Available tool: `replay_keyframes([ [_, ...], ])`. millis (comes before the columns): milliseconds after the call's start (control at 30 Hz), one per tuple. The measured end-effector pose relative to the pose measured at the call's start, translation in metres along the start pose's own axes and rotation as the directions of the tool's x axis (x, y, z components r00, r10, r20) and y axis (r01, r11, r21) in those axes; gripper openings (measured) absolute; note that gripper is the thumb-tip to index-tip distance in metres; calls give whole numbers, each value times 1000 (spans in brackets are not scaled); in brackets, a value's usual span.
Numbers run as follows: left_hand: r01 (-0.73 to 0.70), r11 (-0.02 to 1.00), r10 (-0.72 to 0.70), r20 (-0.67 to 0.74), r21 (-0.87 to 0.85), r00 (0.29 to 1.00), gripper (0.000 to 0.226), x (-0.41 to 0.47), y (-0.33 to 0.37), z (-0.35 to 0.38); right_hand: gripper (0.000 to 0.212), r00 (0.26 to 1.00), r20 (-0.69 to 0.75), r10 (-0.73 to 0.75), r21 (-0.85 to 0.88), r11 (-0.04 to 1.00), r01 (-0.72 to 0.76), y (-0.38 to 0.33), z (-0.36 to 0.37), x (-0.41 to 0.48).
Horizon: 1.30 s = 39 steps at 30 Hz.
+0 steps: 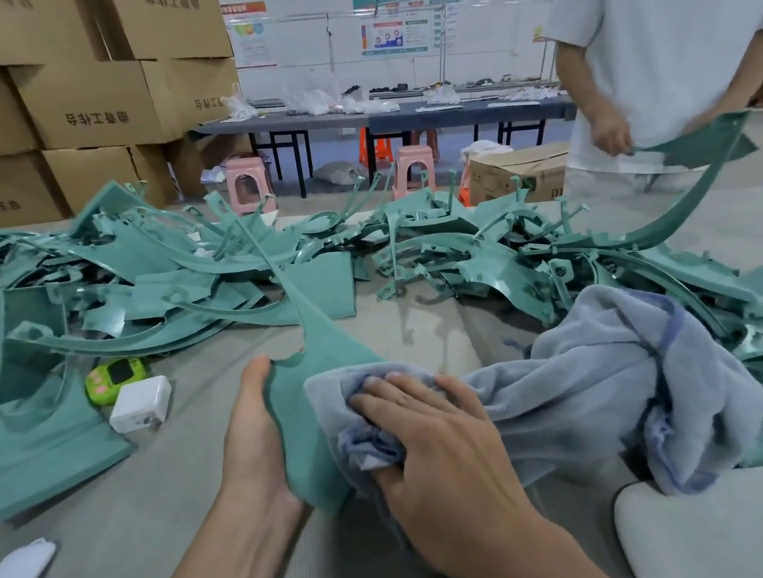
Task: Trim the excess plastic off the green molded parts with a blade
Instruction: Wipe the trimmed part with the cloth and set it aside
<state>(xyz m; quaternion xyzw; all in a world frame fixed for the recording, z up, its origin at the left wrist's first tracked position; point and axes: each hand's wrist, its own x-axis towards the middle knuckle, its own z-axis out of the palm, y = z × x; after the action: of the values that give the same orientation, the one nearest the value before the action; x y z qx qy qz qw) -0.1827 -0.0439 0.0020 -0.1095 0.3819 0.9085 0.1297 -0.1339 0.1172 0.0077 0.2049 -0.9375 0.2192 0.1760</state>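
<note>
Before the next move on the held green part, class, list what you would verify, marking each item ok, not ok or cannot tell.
1. Part secured: left hand grips the green part by its edge. Ok.
2. Blade ready: no blade in view; right hand presses a towel on the part. Not ok.
3. Excess plastic located: the towel covers some of the surface. Cannot tell.
4. Loose items clear: green gadget and white charger lie apart, left of the part. Ok.
5. Other person clear: stands across the table holding another piece. Ok.
</note>
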Motion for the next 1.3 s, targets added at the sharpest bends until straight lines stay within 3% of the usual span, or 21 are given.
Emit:
replay_keyframes([
  [133, 11, 998, -10, -11, 62, 1000, 75, -2, -5, 0, 76, 985, 76, 153, 39, 987, -156, -3, 2, 3],
  [167, 24, 996, -23, -8, 81, 1000, 72, -4, -7, 3, 73, 979, 102, 177, 39, 983, -182, -1, 2, 2],
  [267, 12, 985, -6, -36, 171, 999, 66, -7, -13, 8, 24, 965, 90, 247, 193, 946, -260, 5, 0, 2],
  [333, -6, 973, 20, -56, 232, 998, 64, -6, -16, 8, 7, 935, 81, 345, 310, 883, -352, 12, -2, 7],
  [567, -122, 872, 136, 4, 474, 991, 44, -8, -18, 7, 29, 865, 92, 493, 367, 791, -489, 36, -10, 15],
  [733, -140, 831, 69, 151, 539, 986, 58, -13, -24, 8, 34, 855, 28, 518, 499, 734, -461, 52, -24, 20],
  [933, -71, 775, -16, 132, 628, 991, 66, -14, -22, 3, 31, 809, -82, 582, 698, 613, -370, 60, -33, 21],
  [1033, -51, 724, -66, 143, 688, 987, 70, -15, -20, 2, 30, 790, -160, 591, 703, 630, -329, 61, -35, 20],
  [1100, -66, 684, -77, 162, 727, 984, 68, -13, -16, 2, 23, 834, -73, 548, 708, 617, -343, 62, -36, 19],
  [1167, -75, 669, -64, 158, 739, 985, 60, -11, -12, -1, 15, 871, 148, 469, 732, 540, -415, 62, -38, 20],
  [1233, -77, 677, -57, 156, 732, 986, 48, -10, -9, -3, 17, 866, 317, 388, 705, 514, -488, 63, -41, 21],
  [1300, -69, 659, -70, 152, 749, 986, 45, -11, -9, -3, 19, 850, 379, 367, 685, 507, -524, 63, -41, 21],
])
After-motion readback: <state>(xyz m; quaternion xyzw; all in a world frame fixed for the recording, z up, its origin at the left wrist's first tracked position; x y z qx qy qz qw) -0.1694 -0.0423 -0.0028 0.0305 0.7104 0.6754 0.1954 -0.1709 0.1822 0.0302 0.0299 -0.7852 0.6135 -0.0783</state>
